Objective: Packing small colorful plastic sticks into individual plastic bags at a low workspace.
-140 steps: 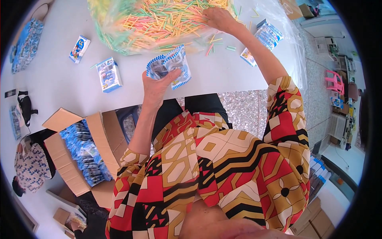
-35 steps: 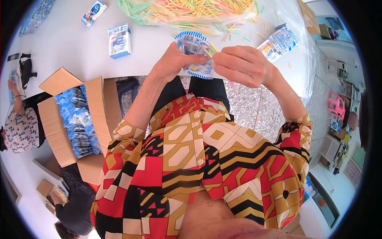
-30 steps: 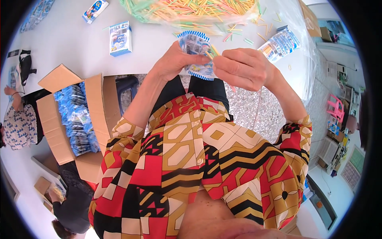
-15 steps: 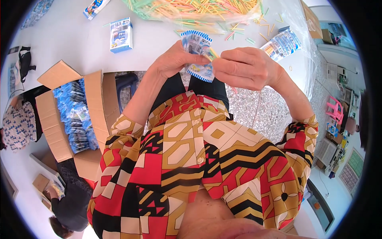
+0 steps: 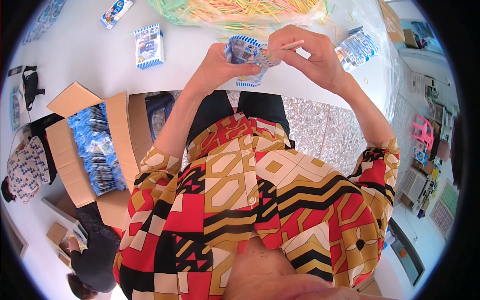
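Over the table's near edge, my left hand (image 5: 218, 71) grips a blue-and-white plastic packet (image 5: 244, 52) with its thumb across the front. The packet bulges, its striped rim curving away from the fingers. My right hand (image 5: 315, 57) is closed in a pinch at the packet's right side, with a few thin pastel sticks (image 5: 294, 45) between thumb and fingers. Whether the stick ends are inside the packet is hidden by the fingers. Beyond both hands lies a large clear bag (image 5: 200, 20) heaped with pink, yellow and green sticks (image 5: 255, 7).
Packets lie on the table: a small one (image 5: 116, 13), a fuller one (image 5: 149, 46) at left, another (image 5: 358, 50) beyond my right hand. An open cardboard box (image 5: 120, 140) full of blue packets (image 5: 95, 145) stands at left. Two people (image 5: 92, 255) are farther left.
My right hand has lifted up and away from me, its sticks now showing above the fingers. The packet has moved slightly away from me and its rim bows more.
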Motion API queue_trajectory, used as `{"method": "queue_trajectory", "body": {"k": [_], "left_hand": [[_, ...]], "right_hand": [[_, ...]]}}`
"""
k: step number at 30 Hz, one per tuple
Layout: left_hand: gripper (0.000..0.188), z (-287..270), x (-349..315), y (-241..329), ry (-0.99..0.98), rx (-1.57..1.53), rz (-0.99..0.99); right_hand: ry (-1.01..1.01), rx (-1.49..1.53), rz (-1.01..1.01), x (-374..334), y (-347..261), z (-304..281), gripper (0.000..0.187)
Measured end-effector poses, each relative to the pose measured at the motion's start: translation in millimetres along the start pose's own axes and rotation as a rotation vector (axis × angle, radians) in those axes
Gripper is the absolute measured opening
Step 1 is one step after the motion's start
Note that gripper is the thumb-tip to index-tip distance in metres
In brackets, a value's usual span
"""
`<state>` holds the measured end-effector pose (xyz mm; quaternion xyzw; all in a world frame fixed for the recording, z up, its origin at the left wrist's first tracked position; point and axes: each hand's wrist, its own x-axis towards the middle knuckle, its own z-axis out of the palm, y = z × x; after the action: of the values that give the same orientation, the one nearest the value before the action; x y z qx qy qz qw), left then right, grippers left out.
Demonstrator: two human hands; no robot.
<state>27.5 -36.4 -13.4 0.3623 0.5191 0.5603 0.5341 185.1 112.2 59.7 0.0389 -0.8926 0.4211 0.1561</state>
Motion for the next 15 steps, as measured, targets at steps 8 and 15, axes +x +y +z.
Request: {"method": "queue_trajectory", "body": {"k": [8,15], "left_hand": [[0.034,4.8,1.9,4.0,0.027,0.044,0.013],[0.022,12.1,3.8,7.5,0.036,0.039,0.044]], "right_hand": [[-0.019,0.018,0.005,4.7,0.3,-6.7,0.009],[-0.003,-0.071,0.102,5.4,2.7,-11.2,0.013]]}}
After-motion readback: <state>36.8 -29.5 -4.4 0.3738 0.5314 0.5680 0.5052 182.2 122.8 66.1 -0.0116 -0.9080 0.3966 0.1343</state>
